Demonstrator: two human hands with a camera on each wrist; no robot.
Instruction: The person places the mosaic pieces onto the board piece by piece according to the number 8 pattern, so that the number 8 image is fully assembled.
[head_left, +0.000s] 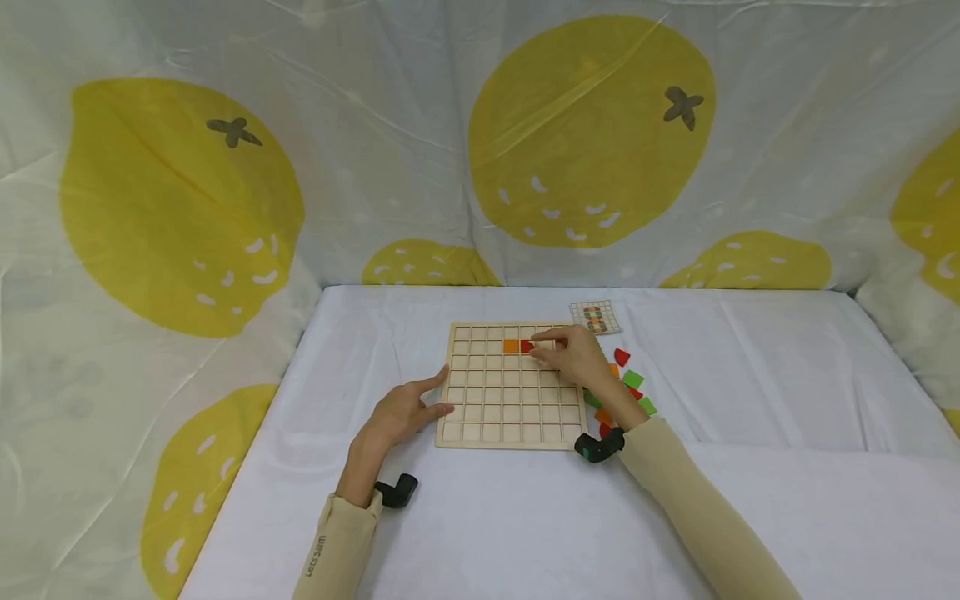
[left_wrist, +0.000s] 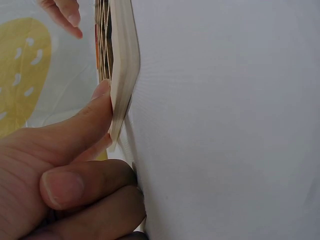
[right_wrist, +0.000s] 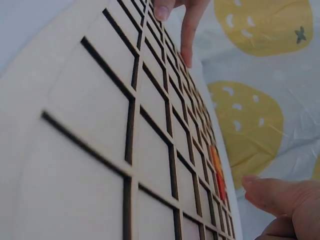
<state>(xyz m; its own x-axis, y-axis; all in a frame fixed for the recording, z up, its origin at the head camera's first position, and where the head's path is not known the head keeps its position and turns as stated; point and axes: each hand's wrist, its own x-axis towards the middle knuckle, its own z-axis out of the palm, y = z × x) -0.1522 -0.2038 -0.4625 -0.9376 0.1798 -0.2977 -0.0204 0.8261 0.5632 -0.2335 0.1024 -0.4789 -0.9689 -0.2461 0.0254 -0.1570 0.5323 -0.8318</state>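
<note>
A pale wooden grid board (head_left: 492, 410) lies on the white-covered table. An orange square tile (head_left: 511, 346) sits in a cell of its upper part, and a red tile (head_left: 527, 346) fills the cell to its right. My right hand (head_left: 576, 358) hovers at the red tile, thumb and index finger slightly apart. In the right wrist view its thumb (right_wrist: 262, 190) stands off the tile. At the board's left edge, my left hand (head_left: 401, 412) touches the rim with spread thumb and index finger; its other fingers are curled in the left wrist view.
Several loose red, green and orange pieces (head_left: 633, 379) lie right of the board, partly under the right wrist. A small printed pattern card (head_left: 596, 317) rests beyond the board's upper right corner. A lemon-patterned cloth (head_left: 592, 125) hangs behind the table.
</note>
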